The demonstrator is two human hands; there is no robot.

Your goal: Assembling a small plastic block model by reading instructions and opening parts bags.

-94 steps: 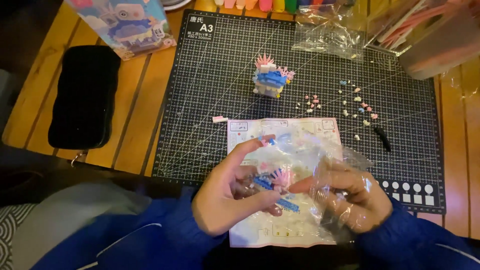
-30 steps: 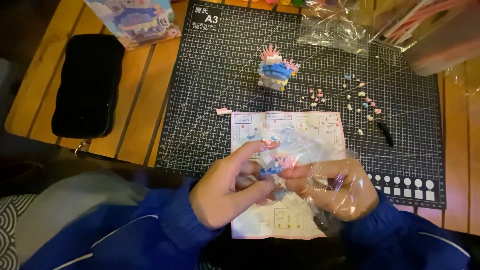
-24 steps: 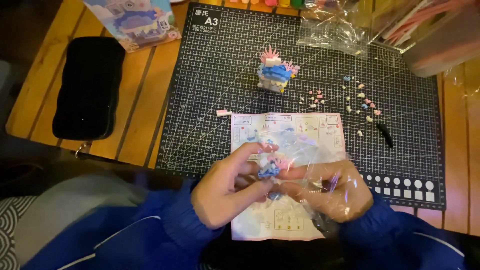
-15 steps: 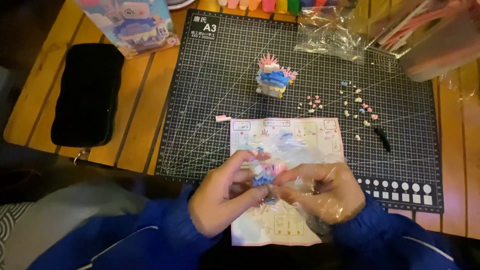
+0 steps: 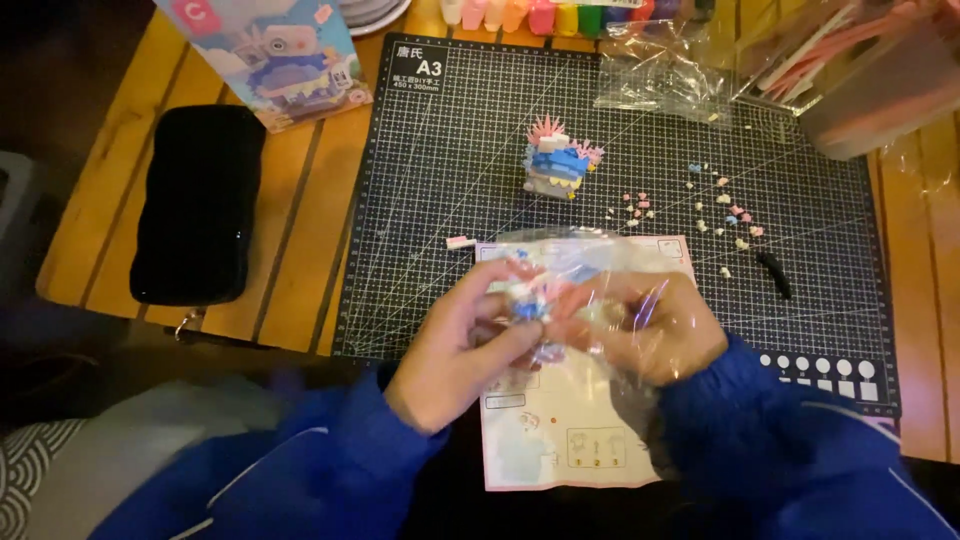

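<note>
Nearest to me, my left hand (image 5: 455, 350) and my right hand (image 5: 640, 325) meet over the instruction sheet (image 5: 560, 440), which lies flat on the cutting mat (image 5: 450, 150) with its long axis running away from me. Between my fingertips is a clear plastic bag (image 5: 590, 290) of small bricks. It lies crumpled across both hands, its bulk draped over the right, so its long axis runs left to right, across the sheet. My right fingers are wrapped in the film and closed on it; my left thumb and forefinger are pinched narrow on a small blue and pink cluster (image 5: 528, 305) at the bag's left end. Whether that cluster is inside the film or already out I cannot tell. It sits just inside my left fingertips, so the left hand is the nearer one to it, and the bag's left end points toward that hand.

Farther out, a small pink piece (image 5: 460, 242) lies on the mat left of the sheet. Beyond that stands the half-built blue and pink model (image 5: 555, 165), with loose bricks (image 5: 700, 205) scattered to its right and a black tool (image 5: 773, 273) near them. A black pouch (image 5: 195, 205) rests on the wooden table (image 5: 300, 250), well to my left.
</note>
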